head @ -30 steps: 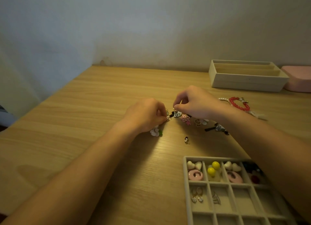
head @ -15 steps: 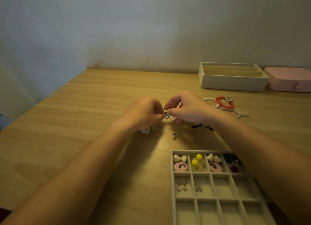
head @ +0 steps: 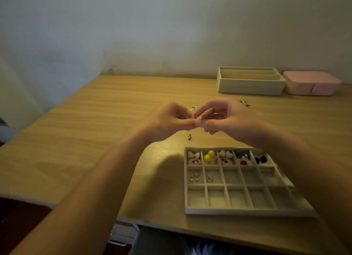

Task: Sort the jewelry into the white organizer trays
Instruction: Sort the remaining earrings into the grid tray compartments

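My left hand (head: 167, 119) and my right hand (head: 226, 117) are raised above the table, fingertips pinched together on a small metal jewelry piece (head: 200, 121); its shape is too small to tell. The gridded white organizer tray (head: 238, 210) lies at the front right. Its top row holds heart, yellow ball, pink ring and dark bead pieces, and small earrings (head: 194, 177) lie in the second row. A tiny charm (head: 189, 137) lies on the wood under my hands. A gold piece (head: 193, 108) lies beyond them. A red bracelet (head: 244, 103) peeks out behind my right hand.
A second white tray (head: 249, 87) with long slots stands at the back right by the wall. A pink box (head: 312, 85) sits next to it. The table's front edge (head: 171, 226) runs just below the gridded tray.
Both hands have lifted off the jewelry pile toward me, still pinching a small piece between them. The view tilted down, so the gridded tray shows in full.
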The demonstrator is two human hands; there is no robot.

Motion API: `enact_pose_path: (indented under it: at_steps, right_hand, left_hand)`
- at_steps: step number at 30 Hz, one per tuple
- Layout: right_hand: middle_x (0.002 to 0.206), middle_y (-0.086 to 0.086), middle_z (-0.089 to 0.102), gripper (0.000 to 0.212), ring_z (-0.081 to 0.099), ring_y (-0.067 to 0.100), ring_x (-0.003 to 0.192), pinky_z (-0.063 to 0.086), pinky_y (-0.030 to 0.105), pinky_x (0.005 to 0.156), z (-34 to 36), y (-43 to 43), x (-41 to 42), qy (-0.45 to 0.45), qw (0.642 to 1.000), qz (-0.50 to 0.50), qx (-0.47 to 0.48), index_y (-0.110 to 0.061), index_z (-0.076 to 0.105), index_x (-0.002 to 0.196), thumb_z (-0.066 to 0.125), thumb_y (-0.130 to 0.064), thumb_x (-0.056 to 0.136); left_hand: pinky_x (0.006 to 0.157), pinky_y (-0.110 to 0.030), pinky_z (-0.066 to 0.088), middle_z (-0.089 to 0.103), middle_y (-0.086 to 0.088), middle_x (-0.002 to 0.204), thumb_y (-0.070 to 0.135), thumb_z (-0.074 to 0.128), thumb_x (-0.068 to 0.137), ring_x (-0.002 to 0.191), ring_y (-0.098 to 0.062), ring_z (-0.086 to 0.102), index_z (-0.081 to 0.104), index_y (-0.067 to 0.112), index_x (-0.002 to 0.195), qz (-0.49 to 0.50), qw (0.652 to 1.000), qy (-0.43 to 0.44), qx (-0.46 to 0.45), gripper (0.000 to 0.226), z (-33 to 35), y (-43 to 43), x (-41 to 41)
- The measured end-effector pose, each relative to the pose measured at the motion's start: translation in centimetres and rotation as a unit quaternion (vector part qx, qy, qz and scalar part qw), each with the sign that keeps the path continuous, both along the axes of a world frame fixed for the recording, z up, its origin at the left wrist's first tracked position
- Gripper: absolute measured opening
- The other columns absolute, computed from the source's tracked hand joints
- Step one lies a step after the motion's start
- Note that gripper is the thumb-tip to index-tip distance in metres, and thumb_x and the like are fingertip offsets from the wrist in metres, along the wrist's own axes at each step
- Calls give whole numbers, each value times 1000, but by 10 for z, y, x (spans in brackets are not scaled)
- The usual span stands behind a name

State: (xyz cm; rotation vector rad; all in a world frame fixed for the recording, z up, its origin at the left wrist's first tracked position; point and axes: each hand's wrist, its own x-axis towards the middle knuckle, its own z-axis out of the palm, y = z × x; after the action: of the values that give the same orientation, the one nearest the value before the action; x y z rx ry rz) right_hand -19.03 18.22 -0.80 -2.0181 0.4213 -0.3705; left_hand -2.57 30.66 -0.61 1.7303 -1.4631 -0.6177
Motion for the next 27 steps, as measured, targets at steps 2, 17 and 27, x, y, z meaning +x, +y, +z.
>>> enact_pose_path:
  at_steps: [2,17,27]
  right_hand:
    - [89,1,73,17,70,12,80,59,25,73,-1,5,-12,2,1000,-6,10,-22,75,103,72,-10,91]
    - [76,-20,70,12,61,-5,75,51,21,70,-16,36,-45,199,958,29,-205,-35,81,84,80,-23,86]
    - [77,-18,68,16,61,-3,72,44,9,58,-13,48,-44,214,938,37,-271,-33,78,85,76,-17,85]
  left_hand:
    - [59,-19,44,65,12,62,29,74,88,62,2,56,72,24,74,0,1000,0,-7,15,-3,5,-11]
    - [60,-23,41,70,2,79,21,79,80,65,-7,51,79,35,81,-16,991,-108,71,14,-42,28,-44]
    - [58,-22,38,69,-4,76,19,77,82,60,-5,47,81,28,86,-25,991,-104,75,11,-41,27,-43]
